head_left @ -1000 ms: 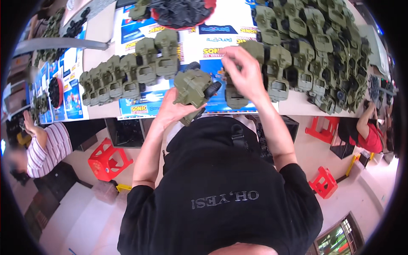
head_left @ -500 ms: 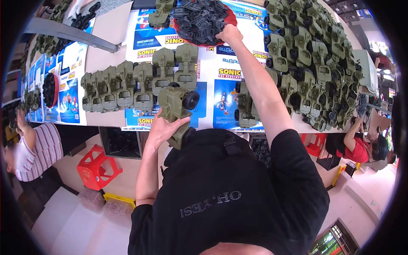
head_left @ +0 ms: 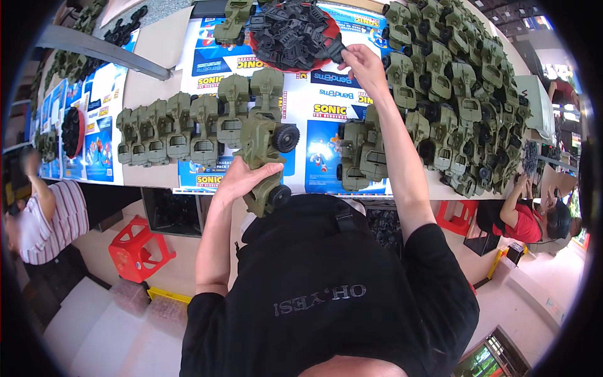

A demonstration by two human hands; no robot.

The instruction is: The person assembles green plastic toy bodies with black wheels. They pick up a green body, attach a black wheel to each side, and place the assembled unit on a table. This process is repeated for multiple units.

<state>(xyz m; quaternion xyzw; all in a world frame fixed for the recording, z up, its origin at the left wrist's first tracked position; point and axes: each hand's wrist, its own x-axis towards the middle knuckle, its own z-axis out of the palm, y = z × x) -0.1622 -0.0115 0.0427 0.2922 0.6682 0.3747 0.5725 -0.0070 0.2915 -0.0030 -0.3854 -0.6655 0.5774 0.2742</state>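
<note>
My left hand grips an olive-green toy truck body with black wheels, held upright just in front of my chest at the table's near edge. My right hand is stretched far out to a red tray heaped with black plastic parts, and its fingers pinch one black part at the heap's right edge. A row of green toy trucks lies on the table left of the held one. Two more green trucks sit under my right forearm.
A big pile of green truck bodies fills the table's right side. Colourful printed sheets cover the tabletop. Red stools stand on the floor below. One person in a striped shirt is at the left, another in red at the right.
My right hand left the truck and reached out to the tray of black parts, closing on one. My left hand has kept the truck and turned it more upright.
</note>
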